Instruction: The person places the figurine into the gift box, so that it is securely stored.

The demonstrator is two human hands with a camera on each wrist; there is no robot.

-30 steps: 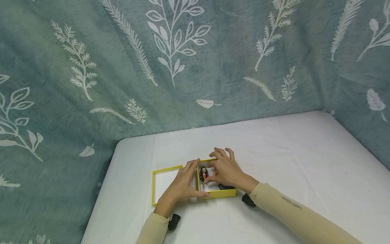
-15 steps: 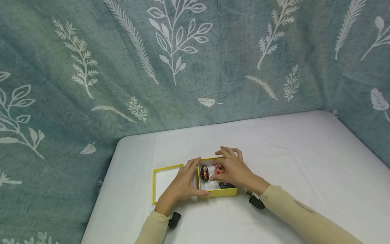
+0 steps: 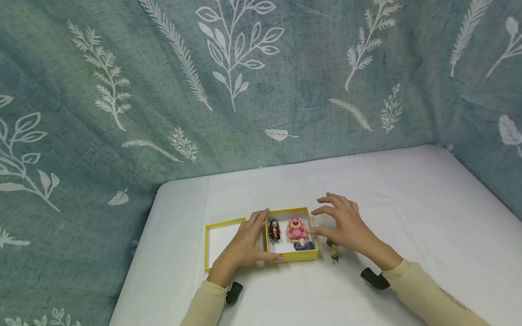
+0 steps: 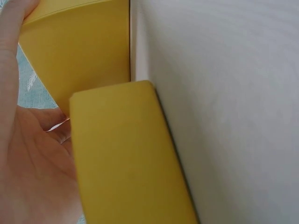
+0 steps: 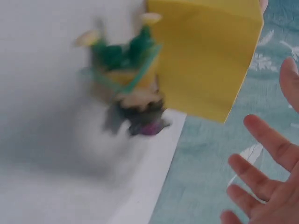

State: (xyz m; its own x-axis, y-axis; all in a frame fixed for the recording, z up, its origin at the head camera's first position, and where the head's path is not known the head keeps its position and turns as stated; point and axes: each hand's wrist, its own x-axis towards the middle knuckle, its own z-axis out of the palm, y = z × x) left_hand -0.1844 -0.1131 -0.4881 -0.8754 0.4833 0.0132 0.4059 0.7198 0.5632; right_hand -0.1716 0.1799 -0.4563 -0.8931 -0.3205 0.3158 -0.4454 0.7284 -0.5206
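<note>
My left hand (image 3: 243, 246) holds the left side of a shallow yellow box (image 3: 299, 256), thumb along its front wall and fingers at its far left corner. Inside lie a dark-haired figurine (image 3: 274, 230), a pink bear figurine (image 3: 296, 229) and a dark blue figurine (image 3: 304, 245). Just right of the box, my right hand (image 3: 350, 226) hovers with fingers spread and nothing in them. Below it on the table is a small figurine in green and yellow (image 3: 335, 254), blurred in the right wrist view, where its dark hair shows.
A yellow-rimmed box lid (image 3: 205, 249) with a white inside lies left of the box, partly behind my left hand. White cloth (image 3: 387, 203) covers the table. A green leaf-patterned curtain (image 3: 244, 136) hangs behind it.
My right hand has drawn out of the box and moved right, uncovering the pink bear, the blue figurine and the green figurine outside. My left hand keeps its place on the box.
</note>
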